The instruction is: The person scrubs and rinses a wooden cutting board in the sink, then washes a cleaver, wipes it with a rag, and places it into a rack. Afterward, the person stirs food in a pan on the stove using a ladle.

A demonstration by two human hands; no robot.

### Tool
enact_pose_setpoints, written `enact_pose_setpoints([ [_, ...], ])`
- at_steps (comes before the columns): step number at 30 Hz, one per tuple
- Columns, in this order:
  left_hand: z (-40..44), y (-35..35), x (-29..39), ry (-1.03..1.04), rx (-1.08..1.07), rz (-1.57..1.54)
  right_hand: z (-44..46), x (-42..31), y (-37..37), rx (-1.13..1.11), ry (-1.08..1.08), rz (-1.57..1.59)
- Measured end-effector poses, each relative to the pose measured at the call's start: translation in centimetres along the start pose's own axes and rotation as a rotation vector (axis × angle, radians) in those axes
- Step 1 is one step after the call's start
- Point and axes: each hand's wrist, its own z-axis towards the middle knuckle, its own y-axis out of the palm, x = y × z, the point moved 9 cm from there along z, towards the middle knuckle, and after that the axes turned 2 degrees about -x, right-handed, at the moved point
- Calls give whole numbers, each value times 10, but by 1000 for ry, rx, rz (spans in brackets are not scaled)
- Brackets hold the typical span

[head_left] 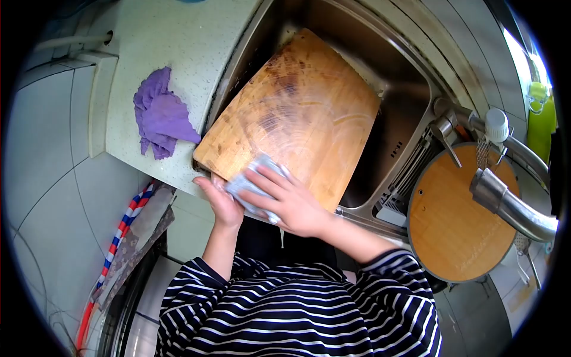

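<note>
Board [321,107], one, rectangular brown wood; on it, right hand [294,205], fingers spread, covers one pale grey cloth [238,183]; left hand [226,206] beside, grip unclear; nearby, one crumpled purple cloth [163,114].

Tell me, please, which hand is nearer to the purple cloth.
Left: the left hand is below and right of the purple cloth, by the wooden cutting board; the right hand is farther right, on a pale cloth.

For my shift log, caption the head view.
Right hand presses pale bluish cloth onto rectangular brown wooden board over grey metal sink; left hand at board's edge.
</note>
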Motion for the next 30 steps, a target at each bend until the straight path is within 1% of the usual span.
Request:
enact_pose_setpoints([
  [1,2,-2,-1,21,9,-9,-21,5,4,-52,42,-17],
  [3,5,-4,-5,60,26,-25,-57,36,2,19,229,-45],
  [4,4,-6,-8,33,11,-48,-69,55,-6,55,330,-104],
  [5,4,-5,-8,33,20,-7,-75,74,-13,94,430,-164],
  [8,2,0,-5,20,31,84,-57,111,-42,314,541,-191],
  [9,2,-1,-5,7,29,93,-44,113,-45,389,523,-173],
  [11,3,0,-3,11,25,82,-22,92,-35,417,483,-80],
  [13,2,3,-2,30,28,38,-6,45,-19,304,328,-21],
  [15,1,1,-3,14,46,23,-13,8,-6,131,226,26],
  [16,1,1,-4,9,55,12,-26,4,5,130,201,63],
  [19,0,3,-3,18,89,6,-75,15,14,29,346,-56],
  [21,0,1,-6,8,92,7,-96,43,3,122,487,-61],
  [23,1,0,-7,12,89,10,-110,91,-14,354,585,-85],
  [25,2,-2,-6,29,82,19,-107,137,-35,517,647,-88],
  [27,1,1,-5,28,94,14,-98,178,-50,601,727,-127],
  [30,1,3,-2,28,141,-12,-95,173,-45,660,766,-162],
])
